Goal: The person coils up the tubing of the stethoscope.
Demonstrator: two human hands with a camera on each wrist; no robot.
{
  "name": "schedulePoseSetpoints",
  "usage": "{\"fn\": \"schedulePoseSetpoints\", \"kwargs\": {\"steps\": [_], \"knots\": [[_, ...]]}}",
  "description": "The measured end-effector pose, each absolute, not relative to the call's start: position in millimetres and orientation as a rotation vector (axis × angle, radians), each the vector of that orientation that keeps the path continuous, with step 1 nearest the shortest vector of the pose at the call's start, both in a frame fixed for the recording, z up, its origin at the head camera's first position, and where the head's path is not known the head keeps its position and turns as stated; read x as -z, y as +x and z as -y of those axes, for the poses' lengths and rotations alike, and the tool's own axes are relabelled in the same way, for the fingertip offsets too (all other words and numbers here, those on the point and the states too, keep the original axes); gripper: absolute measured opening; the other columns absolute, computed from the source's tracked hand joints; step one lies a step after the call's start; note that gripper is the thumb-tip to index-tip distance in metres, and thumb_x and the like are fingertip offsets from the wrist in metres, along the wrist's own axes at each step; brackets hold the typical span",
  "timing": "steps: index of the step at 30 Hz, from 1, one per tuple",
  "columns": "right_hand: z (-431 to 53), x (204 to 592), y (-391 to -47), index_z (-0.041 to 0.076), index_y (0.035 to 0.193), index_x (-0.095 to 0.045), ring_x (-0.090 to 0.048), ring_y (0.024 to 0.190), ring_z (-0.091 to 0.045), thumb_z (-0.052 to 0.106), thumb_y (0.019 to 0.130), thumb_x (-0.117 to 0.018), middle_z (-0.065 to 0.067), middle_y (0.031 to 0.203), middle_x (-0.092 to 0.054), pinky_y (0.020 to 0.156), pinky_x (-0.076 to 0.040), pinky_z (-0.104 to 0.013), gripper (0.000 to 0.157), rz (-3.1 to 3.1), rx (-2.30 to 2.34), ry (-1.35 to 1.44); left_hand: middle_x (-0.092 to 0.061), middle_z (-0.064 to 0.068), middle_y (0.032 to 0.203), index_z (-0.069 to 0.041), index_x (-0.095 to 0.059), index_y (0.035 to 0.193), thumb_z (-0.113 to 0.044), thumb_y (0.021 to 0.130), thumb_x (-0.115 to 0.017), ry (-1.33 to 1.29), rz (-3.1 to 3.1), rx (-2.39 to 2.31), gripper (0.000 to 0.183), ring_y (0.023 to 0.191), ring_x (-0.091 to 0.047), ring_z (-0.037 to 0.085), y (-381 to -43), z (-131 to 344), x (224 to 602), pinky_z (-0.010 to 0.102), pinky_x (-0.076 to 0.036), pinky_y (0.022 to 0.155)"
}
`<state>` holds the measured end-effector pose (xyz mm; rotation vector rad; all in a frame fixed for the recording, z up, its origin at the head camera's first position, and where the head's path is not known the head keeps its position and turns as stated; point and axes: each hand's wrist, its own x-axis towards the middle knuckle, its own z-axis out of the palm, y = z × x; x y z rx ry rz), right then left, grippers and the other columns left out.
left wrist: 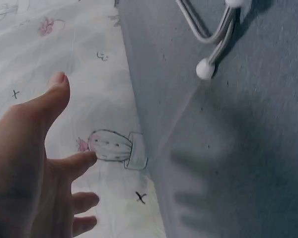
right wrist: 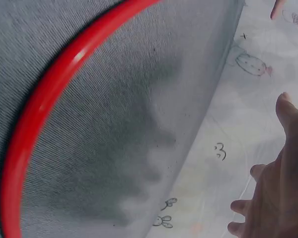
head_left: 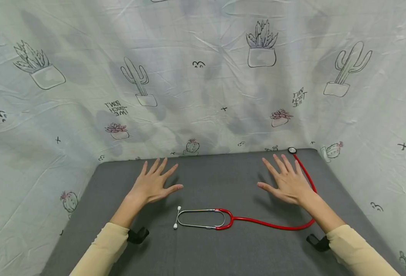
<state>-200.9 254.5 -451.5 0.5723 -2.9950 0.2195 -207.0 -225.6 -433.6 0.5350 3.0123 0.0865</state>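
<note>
A stethoscope with red tubing and a silver headset lies on the grey table. Its white ear tips point left, and the round chest piece rests at the far right edge. My left hand hovers with fingers spread, above and left of the ear tips; in the left wrist view one ear tip shows apart from the hand. Over the area inside the tubing's curve, my right hand is also spread and holds nothing. In the right wrist view the red tubing lies away from the fingers.
The grey table carries the stethoscope. A white cloth printed with cacti and potted plants hangs behind it and along both sides. Black straps are on both wrists, by the cream sleeves.
</note>
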Motion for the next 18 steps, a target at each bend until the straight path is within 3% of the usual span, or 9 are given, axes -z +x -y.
{"fn": "schedulePoseSetpoints", "kwargs": {"steps": [5,8,10,12,18], "knots": [[-252,456,-185,0.021,0.171,-0.036,-0.041,0.156,-0.052,0.066,0.103,-0.060,-0.024,0.170,-0.044,0.121,-0.032,-0.080,0.085,2.957,-0.196,0.642,-0.045,0.018,0.172,-0.019,-0.052,0.163,-0.068,0.105,-0.056,0.736,-2.998,-0.111,0.077,0.157,-0.046,0.043,-185,212,443,0.069,-0.032,0.129],[-251,459,-170,0.023,0.168,-0.044,-0.062,0.138,-0.044,0.067,0.102,-0.061,-0.019,0.155,-0.061,0.104,-0.053,-0.065,0.080,2.968,-0.179,0.692,-0.060,0.014,0.158,-0.014,-0.063,0.153,-0.066,0.101,-0.065,0.923,-2.958,-0.133,0.073,0.142,-0.062,0.037,-168,201,456,0.059,-0.052,0.116],[-250,461,-160,0.022,0.162,-0.052,-0.070,0.122,-0.036,0.069,0.100,-0.065,-0.014,0.139,-0.070,0.089,-0.059,-0.052,0.078,2.981,-0.183,0.732,-0.066,0.009,0.149,-0.013,-0.067,0.148,-0.064,0.097,-0.074,1.019,-2.915,-0.159,0.073,0.131,-0.068,0.030,-157,195,465,0.051,-0.059,0.106],[-250,463,-151,0.021,0.154,-0.060,-0.072,0.106,-0.024,0.068,0.096,-0.070,-0.005,0.122,-0.074,0.074,-0.056,-0.039,0.075,3.008,-0.220,0.766,-0.068,0.005,0.140,-0.012,-0.070,0.145,-0.061,0.092,-0.080,1.083,-2.881,-0.166,0.072,0.120,-0.069,0.024,-149,190,473,0.044,-0.062,0.097],[-257,475,-127,0.027,0.124,-0.068,-0.054,0.080,0.004,0.056,0.087,-0.086,0.017,0.096,-0.061,0.060,-0.040,-0.022,0.050,3.105,-0.379,0.792,-0.067,0.000,0.121,-0.013,-0.075,0.138,-0.048,0.090,-0.088,1.135,-2.900,-0.228,0.061,0.099,-0.064,0.014,-142,186,489,0.032,-0.058,0.085]]}}
